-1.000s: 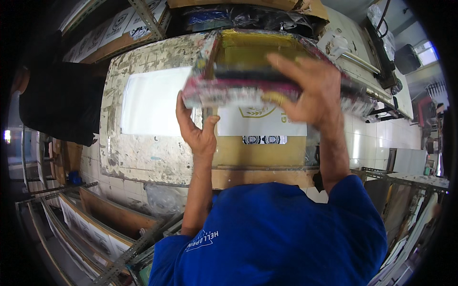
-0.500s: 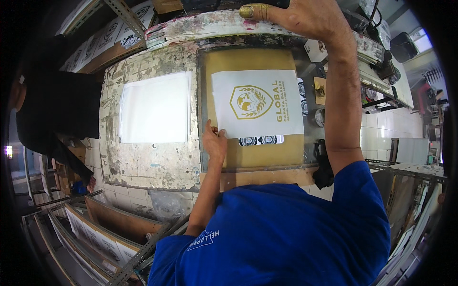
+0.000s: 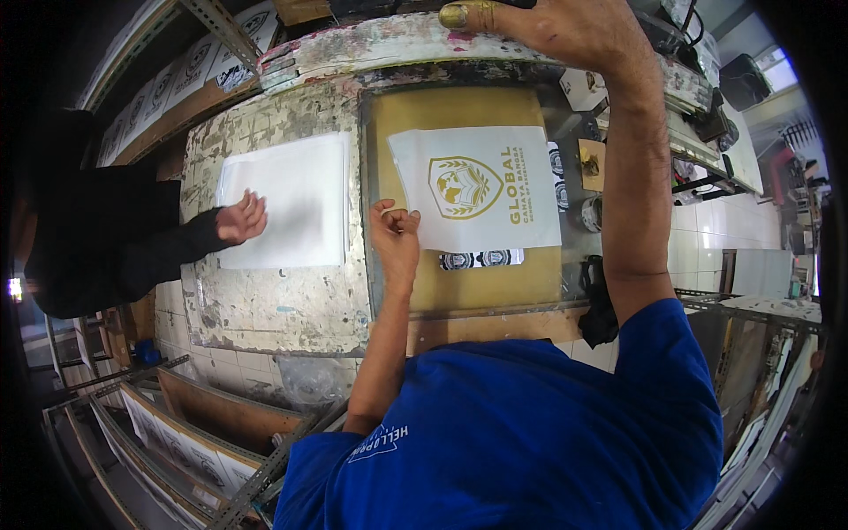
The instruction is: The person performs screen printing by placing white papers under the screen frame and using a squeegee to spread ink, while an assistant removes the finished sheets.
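My left hand [image 3: 395, 243] is at the left edge of a white sheet [image 3: 481, 190] printed with a gold crest and lettering. Its thumb and fingers are curled together on that edge, which bows slightly. Under the sheet is a yellowish-tan board [image 3: 411, 287], and a strip with black crests [image 3: 481, 259] shows below its near edge. At the top of the view, my right hand [image 3: 552, 31], its thumb stained gold, holds a paint-stained wooden frame [image 3: 371, 51]. The right hand's other fingers are hidden.
Another person's hand [image 3: 240, 218] in a black sleeve hovers over white sheets [image 3: 305, 194] on a paint-spotted board [image 3: 265, 309]. Metal racks [image 3: 234, 40] with printed sheets stand at the far left, more racks [image 3: 212, 442] at the near left. A can [image 3: 592, 214] is right of the sheet.
My left hand has shifted slightly, its fingers now curled at the sheet's edge. The other person's hand has come in from the left over the white sheets. My right hand stays put.
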A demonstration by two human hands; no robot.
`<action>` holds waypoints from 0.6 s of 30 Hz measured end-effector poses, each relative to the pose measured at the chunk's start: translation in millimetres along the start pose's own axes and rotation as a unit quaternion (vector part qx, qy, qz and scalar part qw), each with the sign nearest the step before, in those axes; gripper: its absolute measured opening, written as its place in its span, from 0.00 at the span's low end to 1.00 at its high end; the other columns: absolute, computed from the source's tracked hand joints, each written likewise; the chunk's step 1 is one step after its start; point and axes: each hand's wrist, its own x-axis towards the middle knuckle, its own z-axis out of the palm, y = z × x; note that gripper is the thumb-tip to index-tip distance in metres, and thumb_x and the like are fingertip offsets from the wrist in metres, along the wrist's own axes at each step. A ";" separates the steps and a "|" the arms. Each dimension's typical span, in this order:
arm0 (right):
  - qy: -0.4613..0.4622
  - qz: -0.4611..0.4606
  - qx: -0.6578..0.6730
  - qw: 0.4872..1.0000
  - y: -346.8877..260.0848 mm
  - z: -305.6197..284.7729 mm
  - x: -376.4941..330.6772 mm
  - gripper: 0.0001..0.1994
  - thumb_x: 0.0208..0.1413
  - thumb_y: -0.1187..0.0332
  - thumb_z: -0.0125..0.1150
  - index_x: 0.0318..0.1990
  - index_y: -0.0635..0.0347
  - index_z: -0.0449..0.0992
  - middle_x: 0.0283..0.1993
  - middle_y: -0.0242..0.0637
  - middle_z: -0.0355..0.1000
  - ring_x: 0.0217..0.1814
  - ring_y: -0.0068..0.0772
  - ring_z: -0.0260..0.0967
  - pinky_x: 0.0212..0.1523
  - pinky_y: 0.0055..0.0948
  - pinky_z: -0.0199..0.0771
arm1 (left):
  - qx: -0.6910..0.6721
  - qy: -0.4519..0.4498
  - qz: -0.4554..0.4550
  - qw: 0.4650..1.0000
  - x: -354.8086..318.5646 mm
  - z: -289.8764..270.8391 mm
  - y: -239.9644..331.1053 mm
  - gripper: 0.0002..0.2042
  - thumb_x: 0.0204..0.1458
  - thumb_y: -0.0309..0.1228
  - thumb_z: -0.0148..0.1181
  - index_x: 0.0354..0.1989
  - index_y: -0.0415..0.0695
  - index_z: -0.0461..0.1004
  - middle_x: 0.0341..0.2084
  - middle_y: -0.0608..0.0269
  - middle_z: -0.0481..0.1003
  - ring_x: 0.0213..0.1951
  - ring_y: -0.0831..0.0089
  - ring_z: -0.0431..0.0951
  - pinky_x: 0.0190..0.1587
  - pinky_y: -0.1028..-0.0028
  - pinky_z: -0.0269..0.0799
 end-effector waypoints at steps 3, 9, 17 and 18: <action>0.005 -0.010 0.006 1.000 3.6 0.9 -0.4 0.26 0.46 0.54 0.75 0.47 0.65 0.85 0.42 0.46 0.84 0.42 0.40 0.82 0.50 0.33 0.80 | -0.050 0.009 0.005 0.999 9.6 -5.9 14.0 0.22 0.53 0.13 0.64 0.54 0.40 0.63 0.30 0.65 0.76 0.33 0.80 0.73 0.41 0.79 0.69; -0.004 0.000 0.025 1.000 2.4 0.4 -0.9 0.25 0.46 0.54 0.76 0.48 0.61 0.85 0.43 0.45 0.84 0.44 0.40 0.82 0.51 0.34 0.79 | -0.043 0.041 0.019 0.998 29.5 -48.6 33.2 0.23 0.54 0.14 0.65 0.55 0.40 0.62 0.32 0.62 0.78 0.36 0.79 0.75 0.45 0.78 0.71; 0.016 0.015 -0.053 0.998 -2.0 2.0 -3.7 0.28 0.43 0.52 0.79 0.51 0.57 0.85 0.47 0.46 0.83 0.46 0.43 0.81 0.52 0.35 0.79 | 0.051 0.214 0.060 0.974 59.0 -201.8 6.4 0.24 0.55 0.15 0.65 0.56 0.38 0.61 0.35 0.56 0.81 0.39 0.74 0.78 0.49 0.75 0.73; 0.025 0.009 -0.035 0.999 0.1 3.8 -4.3 0.28 0.43 0.52 0.79 0.51 0.57 0.85 0.47 0.46 0.83 0.47 0.43 0.81 0.52 0.35 0.79 | 0.081 0.246 0.075 0.963 60.9 -224.5 2.6 0.23 0.54 0.14 0.65 0.56 0.38 0.62 0.33 0.57 0.80 0.38 0.74 0.78 0.49 0.76 0.73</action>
